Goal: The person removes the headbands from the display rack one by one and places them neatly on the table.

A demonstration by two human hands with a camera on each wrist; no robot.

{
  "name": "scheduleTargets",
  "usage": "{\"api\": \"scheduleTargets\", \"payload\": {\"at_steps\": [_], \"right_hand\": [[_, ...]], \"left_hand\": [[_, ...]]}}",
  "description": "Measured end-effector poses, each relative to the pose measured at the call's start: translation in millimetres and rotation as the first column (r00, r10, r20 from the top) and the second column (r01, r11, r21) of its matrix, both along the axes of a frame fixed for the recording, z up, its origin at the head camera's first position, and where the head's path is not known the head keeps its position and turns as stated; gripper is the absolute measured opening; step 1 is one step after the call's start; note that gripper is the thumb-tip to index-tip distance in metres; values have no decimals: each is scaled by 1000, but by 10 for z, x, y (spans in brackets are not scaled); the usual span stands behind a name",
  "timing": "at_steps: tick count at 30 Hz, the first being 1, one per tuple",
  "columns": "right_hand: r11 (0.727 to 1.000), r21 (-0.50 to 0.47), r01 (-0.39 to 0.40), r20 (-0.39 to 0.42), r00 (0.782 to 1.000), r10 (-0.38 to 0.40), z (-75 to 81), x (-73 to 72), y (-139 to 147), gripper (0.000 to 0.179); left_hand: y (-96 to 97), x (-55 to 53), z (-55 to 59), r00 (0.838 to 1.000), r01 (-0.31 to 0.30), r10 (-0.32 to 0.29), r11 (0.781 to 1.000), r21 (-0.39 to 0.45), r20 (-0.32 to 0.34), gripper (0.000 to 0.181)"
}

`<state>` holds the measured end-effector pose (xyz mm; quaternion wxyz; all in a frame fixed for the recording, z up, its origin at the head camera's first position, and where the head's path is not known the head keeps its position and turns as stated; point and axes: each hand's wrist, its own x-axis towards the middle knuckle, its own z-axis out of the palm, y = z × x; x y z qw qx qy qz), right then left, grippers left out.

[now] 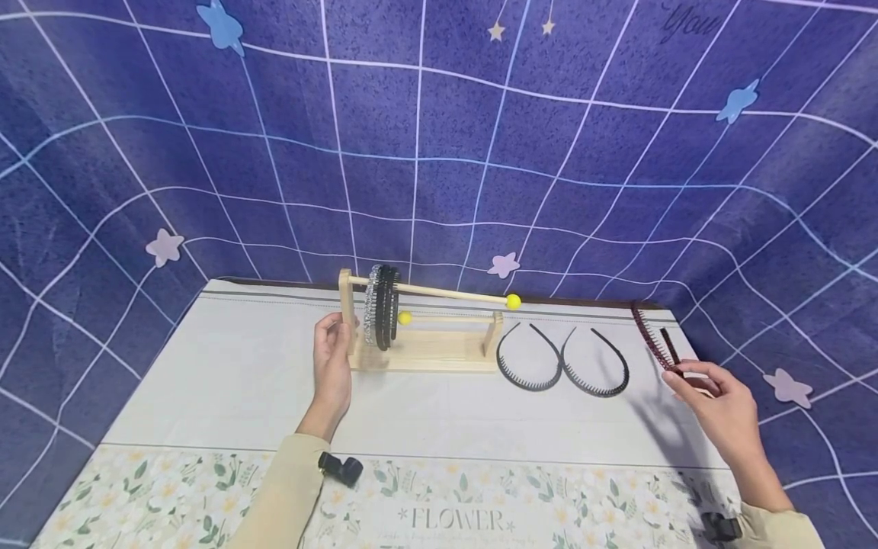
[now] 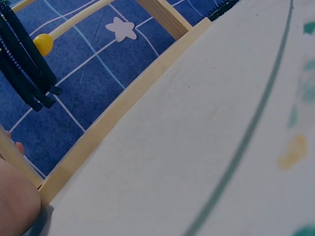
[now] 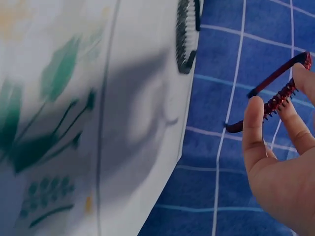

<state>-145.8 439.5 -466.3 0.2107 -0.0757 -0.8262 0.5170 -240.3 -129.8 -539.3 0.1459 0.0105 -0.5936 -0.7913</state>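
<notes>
In the head view, my left hand (image 1: 332,377) grips the left post (image 1: 346,290) of a light wooden rack, whose base (image 1: 428,367) stands on the table. Several toothed headbands (image 1: 386,309), silvery and black, hang at the left end of its upper rod (image 1: 453,293). A yellow ball (image 1: 513,302) caps that rod. Off to the right, my right hand (image 1: 727,412) pinches a dark red headband (image 1: 648,335), raised above the table. The right wrist view shows this glittery headband (image 3: 281,97) between thumb and fingers.
Two black headbands, one (image 1: 528,383) beside the rack and one (image 1: 597,393) farther right, lie on the table. A lower rod (image 1: 453,319) carries another yellow ball (image 1: 405,318). A blue curtain (image 1: 453,191) with grid lines and stars surrounds the table's back and sides.
</notes>
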Motion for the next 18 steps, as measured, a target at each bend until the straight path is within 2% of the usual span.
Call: {"api": "scheduleTargets", "payload": {"at_steps": [5, 11, 18], "right_hand": [[1000, 29, -12, 4, 1000, 12, -85, 15, 142, 27], [981, 183, -60, 51, 997, 51, -170, 9, 316, 30], [966, 245, -85, 68, 995, 70, -294, -26, 548, 32]], "left_hand": [[0, 0, 5, 1000, -5, 5, 1000, 3, 5, 27], [-3, -6, 7, 1000, -8, 8, 1000, 11, 4, 26], [-10, -4, 0, 1000, -6, 6, 1000, 0, 10, 26]]}}
